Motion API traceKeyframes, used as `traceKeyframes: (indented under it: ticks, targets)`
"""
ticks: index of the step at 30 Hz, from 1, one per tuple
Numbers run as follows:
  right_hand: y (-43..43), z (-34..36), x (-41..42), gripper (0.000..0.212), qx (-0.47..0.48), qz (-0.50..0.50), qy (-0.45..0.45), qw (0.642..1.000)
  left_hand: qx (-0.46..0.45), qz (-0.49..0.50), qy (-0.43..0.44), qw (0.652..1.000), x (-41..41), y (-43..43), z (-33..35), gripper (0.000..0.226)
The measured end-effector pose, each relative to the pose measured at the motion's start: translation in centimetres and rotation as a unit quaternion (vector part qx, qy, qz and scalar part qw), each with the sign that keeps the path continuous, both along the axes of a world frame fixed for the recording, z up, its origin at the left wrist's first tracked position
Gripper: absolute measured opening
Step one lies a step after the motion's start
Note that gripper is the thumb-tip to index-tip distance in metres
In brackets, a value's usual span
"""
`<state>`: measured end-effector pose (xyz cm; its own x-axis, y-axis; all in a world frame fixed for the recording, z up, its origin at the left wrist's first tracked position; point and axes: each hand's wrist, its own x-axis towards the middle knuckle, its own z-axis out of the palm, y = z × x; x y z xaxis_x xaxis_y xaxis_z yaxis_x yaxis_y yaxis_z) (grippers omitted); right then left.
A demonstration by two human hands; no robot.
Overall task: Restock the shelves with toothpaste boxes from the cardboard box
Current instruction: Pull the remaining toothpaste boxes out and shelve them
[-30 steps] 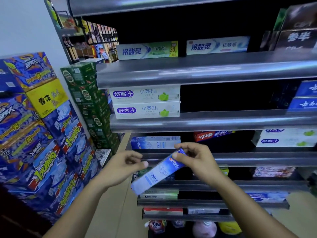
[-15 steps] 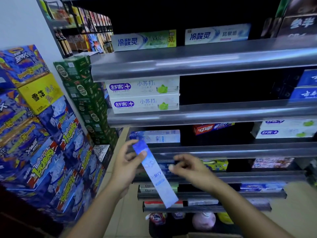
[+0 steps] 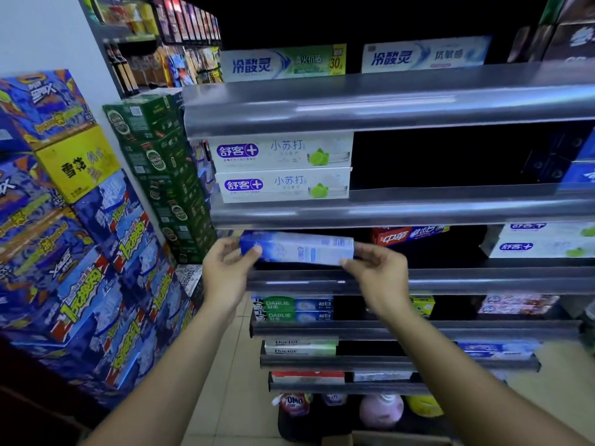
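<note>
Fingers (image 3: 222,247) of the left hand (image 3: 225,278) curl round one end of a blue toothpaste box (image 3: 299,251), thumb on its front. The right hand (image 3: 380,278) pinches the other end the same way. Held level and lengthwise, the toothpaste box is just above the rail (image 3: 306,282) and does not look set down yet, so this placement seems nearly finished. Well above the rail, two white boxes (image 3: 283,169) are stacked. Up and right of the rail lies a red box (image 3: 405,235). Just below the rail sit Darlie boxes (image 3: 296,309). Dark gaps above and below the rail, toward the right, suggest much restocking remains. The carton is not clearly in view, so what is left in it cannot be told.
</note>
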<state>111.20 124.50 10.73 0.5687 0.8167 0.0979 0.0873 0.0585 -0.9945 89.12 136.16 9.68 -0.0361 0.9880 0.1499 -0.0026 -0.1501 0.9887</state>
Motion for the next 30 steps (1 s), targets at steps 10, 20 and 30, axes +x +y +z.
traceKeyframes:
  ticks: [10,20,30]
  targets:
    - [6.8,-1.5,2.3,0.026,-0.121,-0.076,-0.136,0.98,-0.008,0.026,0.219,0.975,-0.1,5.5,-1.7,0.027]
    - [9.5,-1.7,2.9,0.026,-0.16,-0.068,-0.201,0.964,-0.007,0.041,0.206,0.978,0.7,7.3,-1.9,0.027]
    - [2.1,-2.0,4.1,0.025,-0.012,-0.038,-0.297,0.954,0.147,0.126,0.182,0.964,0.6,0.4,-2.0,0.028]
